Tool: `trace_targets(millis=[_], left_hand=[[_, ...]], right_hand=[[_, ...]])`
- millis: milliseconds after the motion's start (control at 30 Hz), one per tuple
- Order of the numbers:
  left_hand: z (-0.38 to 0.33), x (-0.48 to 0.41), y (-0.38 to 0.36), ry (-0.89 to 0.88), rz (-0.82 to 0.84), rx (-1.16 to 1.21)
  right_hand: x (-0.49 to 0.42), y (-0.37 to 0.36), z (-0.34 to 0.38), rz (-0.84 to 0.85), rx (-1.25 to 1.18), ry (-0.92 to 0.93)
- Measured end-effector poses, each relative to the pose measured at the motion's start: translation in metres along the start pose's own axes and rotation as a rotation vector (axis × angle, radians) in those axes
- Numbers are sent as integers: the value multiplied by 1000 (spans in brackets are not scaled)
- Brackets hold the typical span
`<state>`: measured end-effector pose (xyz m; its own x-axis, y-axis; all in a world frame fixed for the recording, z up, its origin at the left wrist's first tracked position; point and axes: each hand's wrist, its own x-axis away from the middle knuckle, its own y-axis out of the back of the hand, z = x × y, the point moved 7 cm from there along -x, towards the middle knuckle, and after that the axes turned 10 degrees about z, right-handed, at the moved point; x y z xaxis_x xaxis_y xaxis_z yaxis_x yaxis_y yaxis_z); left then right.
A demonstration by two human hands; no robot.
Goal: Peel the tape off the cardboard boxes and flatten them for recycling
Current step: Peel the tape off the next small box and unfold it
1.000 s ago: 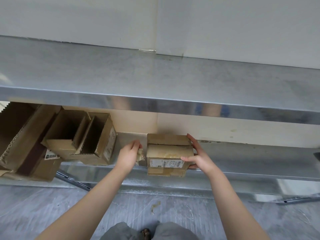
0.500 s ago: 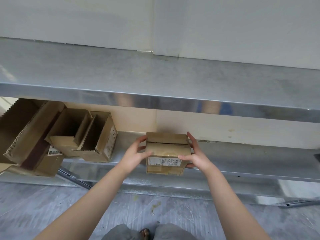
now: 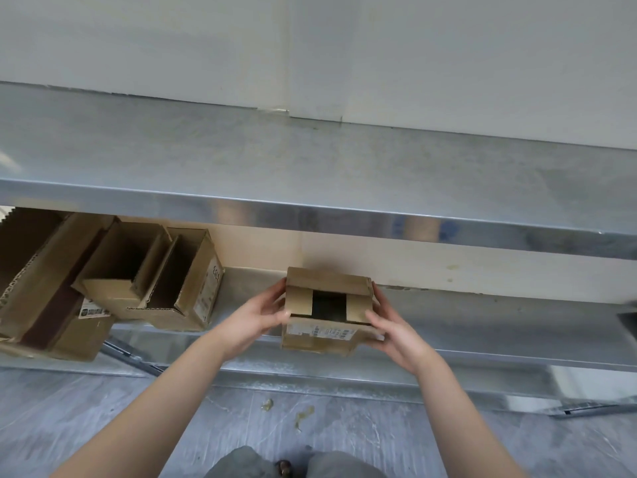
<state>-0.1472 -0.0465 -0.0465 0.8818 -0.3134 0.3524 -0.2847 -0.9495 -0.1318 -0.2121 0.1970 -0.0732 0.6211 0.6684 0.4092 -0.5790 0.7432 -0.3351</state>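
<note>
The small cardboard box (image 3: 320, 334) sat at the near edge of the lower shelf (image 3: 499, 326), under the counter (image 3: 310, 160). The left hand (image 3: 260, 315) curled round its left side and the right hand (image 3: 393, 334) gripped its right. Its top flaps stood apart over a dark gap. Open boxes (image 3: 148, 281) lay further left.

Both forearms stretched forward; left hand (image 3: 260, 319), right hand (image 3: 394, 334) grip box (image 3: 322, 339) sides, thumbs frontward.
</note>
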Motion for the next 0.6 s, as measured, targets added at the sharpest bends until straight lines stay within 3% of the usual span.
trace_targets(millis=[67,267,433,600], left_hand=[[4,2,-1,29,38,-90],[-6,-2,22,32,-192,-272],[-19,-5,23,12,-109,-495],[-27,-2,22,-1,-154,-573]], right_hand=[[2,-3,0,48,93,-4],[0,5,13,-124,296,46],[4,12,20,-182,443,79],[6,9,31,-204,587,109]])
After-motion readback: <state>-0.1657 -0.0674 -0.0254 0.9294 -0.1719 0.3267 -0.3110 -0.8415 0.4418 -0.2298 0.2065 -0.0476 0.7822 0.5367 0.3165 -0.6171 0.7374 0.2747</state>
